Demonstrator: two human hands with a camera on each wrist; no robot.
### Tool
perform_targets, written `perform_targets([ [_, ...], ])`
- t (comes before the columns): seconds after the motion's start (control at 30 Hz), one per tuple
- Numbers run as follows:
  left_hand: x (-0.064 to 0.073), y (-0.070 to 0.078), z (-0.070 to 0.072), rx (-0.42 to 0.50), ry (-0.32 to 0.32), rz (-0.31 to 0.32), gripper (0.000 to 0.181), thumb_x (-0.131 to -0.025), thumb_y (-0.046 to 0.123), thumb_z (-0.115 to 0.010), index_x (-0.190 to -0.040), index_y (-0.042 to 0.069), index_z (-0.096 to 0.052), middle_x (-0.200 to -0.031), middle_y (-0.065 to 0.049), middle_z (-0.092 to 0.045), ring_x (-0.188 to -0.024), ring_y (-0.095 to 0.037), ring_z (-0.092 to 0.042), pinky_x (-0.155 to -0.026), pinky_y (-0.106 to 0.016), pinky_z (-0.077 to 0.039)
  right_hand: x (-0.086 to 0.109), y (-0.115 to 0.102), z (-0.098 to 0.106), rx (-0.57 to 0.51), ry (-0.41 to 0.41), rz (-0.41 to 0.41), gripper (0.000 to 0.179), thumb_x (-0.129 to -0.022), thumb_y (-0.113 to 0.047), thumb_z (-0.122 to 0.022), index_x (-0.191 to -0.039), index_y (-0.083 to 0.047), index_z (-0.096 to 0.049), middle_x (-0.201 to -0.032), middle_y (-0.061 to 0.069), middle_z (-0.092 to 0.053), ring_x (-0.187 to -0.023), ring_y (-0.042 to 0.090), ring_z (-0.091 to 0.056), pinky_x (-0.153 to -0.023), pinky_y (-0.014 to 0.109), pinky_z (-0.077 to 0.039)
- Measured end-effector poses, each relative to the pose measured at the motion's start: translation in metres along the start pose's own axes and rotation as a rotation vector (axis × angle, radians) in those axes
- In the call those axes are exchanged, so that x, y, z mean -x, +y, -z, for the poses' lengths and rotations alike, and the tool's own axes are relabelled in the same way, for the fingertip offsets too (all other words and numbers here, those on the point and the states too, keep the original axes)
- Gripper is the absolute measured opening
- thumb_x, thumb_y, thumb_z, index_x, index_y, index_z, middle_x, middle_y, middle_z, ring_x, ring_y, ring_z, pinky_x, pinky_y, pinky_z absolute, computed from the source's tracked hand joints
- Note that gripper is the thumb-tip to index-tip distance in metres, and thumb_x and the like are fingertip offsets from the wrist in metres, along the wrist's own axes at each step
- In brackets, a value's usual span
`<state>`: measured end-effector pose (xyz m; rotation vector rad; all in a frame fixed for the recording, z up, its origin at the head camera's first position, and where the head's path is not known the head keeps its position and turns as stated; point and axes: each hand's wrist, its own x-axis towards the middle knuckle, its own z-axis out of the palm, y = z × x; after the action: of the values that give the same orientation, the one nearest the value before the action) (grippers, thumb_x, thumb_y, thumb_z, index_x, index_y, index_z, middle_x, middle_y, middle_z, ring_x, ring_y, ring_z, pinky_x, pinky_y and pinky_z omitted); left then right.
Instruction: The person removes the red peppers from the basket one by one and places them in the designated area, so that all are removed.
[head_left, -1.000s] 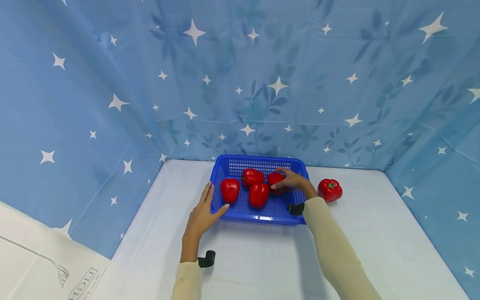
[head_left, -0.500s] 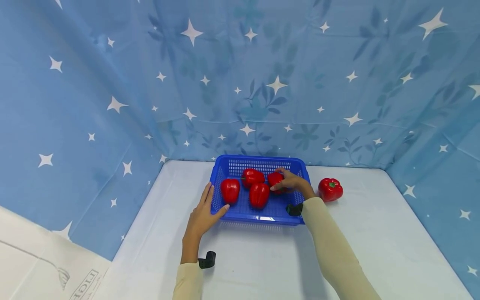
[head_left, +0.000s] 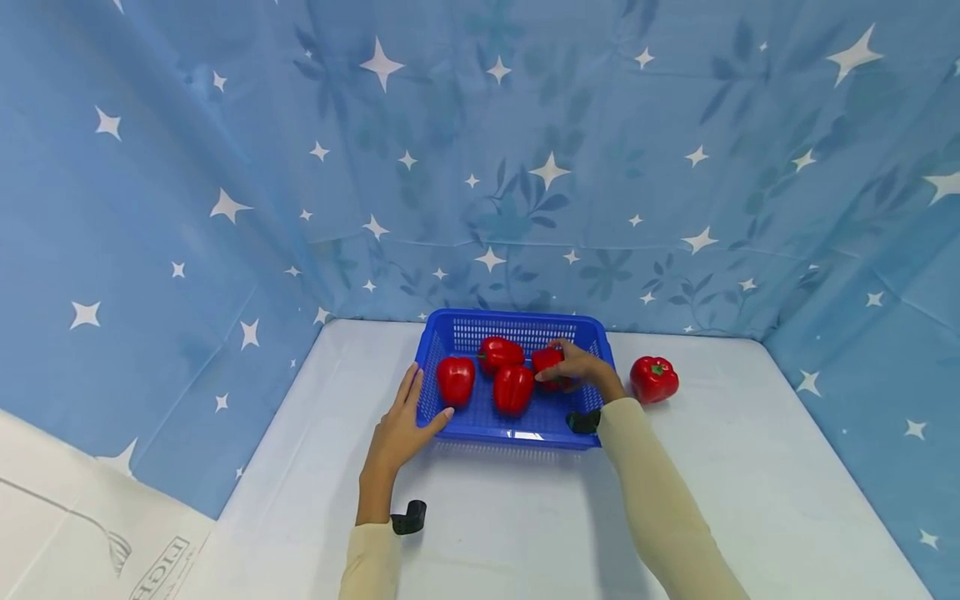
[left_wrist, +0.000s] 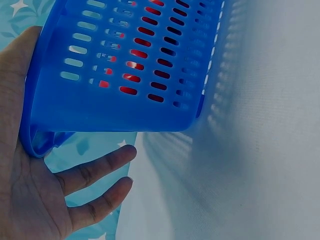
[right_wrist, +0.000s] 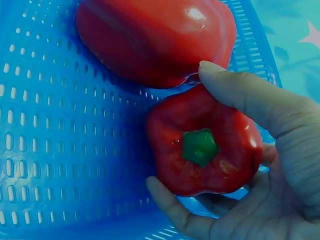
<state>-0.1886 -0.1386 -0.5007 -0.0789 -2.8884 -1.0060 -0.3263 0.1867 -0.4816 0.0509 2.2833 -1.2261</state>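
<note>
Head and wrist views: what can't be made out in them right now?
Head view: part of the held pepper, covered by the right hand.
Head view: the lower end of the lettering, cut off by the bottom edge.
Left wrist view: most of the red peppers, hidden by the basket wall.
Right wrist view: the top of the second pepper, cut off by the upper edge.

A blue curtain (head_left: 450, 125), printed with white stars (head_left: 550, 171) and darker leaves (head_left: 553, 202), was hanging behind the white table (head_left: 510, 533) and along its two sides. At the lower left there was a whitish surface (head_left: 75, 475) with grey letters (head_left: 160, 570). The light made soft shadows (head_left: 609, 508).
</note>
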Motion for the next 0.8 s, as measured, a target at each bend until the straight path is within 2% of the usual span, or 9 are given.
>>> perform_targets([
  [0.13,-0.0001,0.0001,0.0000,0.005,-0.005,0.003,0.091,-0.074,0.071,-0.047,-0.145,0.031,-0.006,-0.148,0.023,0.007,-0.129,-0.033,-0.033,-0.092,-0.062,-0.033,0.0008,-0.0007,-0.0004,-0.003,0.006,-0.029,0.093,-0.063,-0.027,-0.082,-0.135,-0.018,-0.023,-0.133,0.019,-0.030,-0.118,0.041,-0.036,-0.079,0.050,-0.049],
  [0.3,0.0005,0.0008,0.0000,-0.005,-0.016,0.010,0.091,-0.073,0.074,-0.045,-0.143,0.038,0.000,-0.147,0.024,0.009,-0.129,-0.033,-0.032,-0.092,-0.064,-0.030,0.0036,-0.0001,-0.0013,0.002,-0.001,-0.031,0.091,-0.064,-0.026,-0.081,-0.133,-0.016,-0.023,-0.132,0.020,-0.030,-0.117,0.042,-0.036,-0.077,0.050,-0.050],
  [0.53,0.0003,0.0007,-0.0013,0.003,-0.018,0.012,0.093,-0.073,0.072,-0.047,-0.146,0.030,-0.007,-0.147,0.024,0.009,-0.129,-0.034,-0.032,-0.092,-0.066,-0.028,0.0055,0.0028,-0.0007,-0.011,0.016,-0.042,0.089,-0.066,-0.027,-0.080,-0.132,-0.013,-0.021,-0.132,0.021,-0.029,-0.117,0.043,-0.036,-0.077,0.051,-0.049],
  [0.8,0.0009,0.0016,0.0010,-0.004,-0.024,0.027,0.093,-0.072,0.075,-0.044,-0.145,0.031,-0.006,-0.149,0.020,0.007,-0.128,-0.036,-0.032,-0.092,-0.066,-0.029,0.0087,-0.0021,0.0021,-0.076,0.023,-0.036,0.089,-0.068,-0.031,-0.078,-0.132,-0.012,-0.019,-0.132,0.020,-0.029,-0.120,0.041,-0.034,-0.078,0.052,-0.049],
])
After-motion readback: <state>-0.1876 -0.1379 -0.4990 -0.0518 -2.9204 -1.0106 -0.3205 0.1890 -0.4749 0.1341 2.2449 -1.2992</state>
